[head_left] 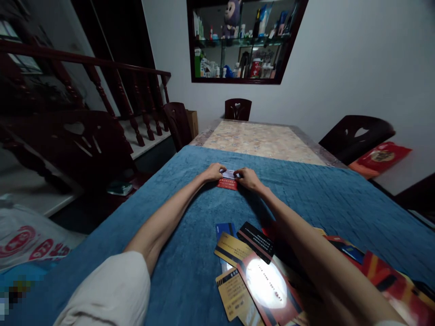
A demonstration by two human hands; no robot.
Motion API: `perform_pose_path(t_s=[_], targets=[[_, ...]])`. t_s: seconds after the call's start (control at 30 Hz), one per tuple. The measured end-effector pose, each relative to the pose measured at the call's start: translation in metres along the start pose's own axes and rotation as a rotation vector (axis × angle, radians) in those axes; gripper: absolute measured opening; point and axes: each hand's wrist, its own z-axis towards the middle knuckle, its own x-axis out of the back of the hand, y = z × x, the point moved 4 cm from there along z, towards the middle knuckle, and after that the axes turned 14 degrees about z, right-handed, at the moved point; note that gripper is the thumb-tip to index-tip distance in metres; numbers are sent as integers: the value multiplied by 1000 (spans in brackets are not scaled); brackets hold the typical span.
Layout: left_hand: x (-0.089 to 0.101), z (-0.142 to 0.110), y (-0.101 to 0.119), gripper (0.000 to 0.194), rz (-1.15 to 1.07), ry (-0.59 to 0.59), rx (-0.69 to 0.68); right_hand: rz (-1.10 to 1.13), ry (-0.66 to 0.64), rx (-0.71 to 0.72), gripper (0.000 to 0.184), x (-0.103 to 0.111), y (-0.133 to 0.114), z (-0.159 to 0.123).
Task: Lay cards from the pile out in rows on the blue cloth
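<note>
The person's left hand (214,172) and right hand (248,178) reach to the middle of the frame, a little apart, with a small whitish rectangular card (228,174) between them. The left fingers are at the card's left end and the right fingers at its right end, so both hands appear to hold it by its ends, though at this distance the exact grip is hard to make out. Just below it in the frame, a red card with pale print (227,184) lies on the blue textured cloth (176,253) that covers the near part of the bench (251,136).

In the lower centre of the frame, partly under the right forearm, is a loose spread of overlapping cards: a black card with a brownish stripe (255,241), a gold card with a dark stripe (231,249), a blue card (224,229) showing behind the gold one, and a large red card with a bright white glare (267,285). A tan card with dark print (231,292) lies at their left. More red and gold cards (390,280) fill the lower right.
</note>
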Motion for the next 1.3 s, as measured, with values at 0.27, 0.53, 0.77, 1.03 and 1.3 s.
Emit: perform_pose_path(t_s=[0.27,0.53,0.77,1.03,1.3], targets=[[-1,-1,1,48,17,6,-14,-12,4,-26,34,-2,3,3],[-5,2,1,50,48,-22,-9,-21,16,-49,33,-6,9,6],[-7,4,2,54,71,-27,25,-12,26,-60,32,-7,10,5],[-2,-5,6,48,103,94,53,15,53,-44,36,0,8,-2],[7,-35,22,40,118,214,14,12,73,29,37,19,6,-25]])
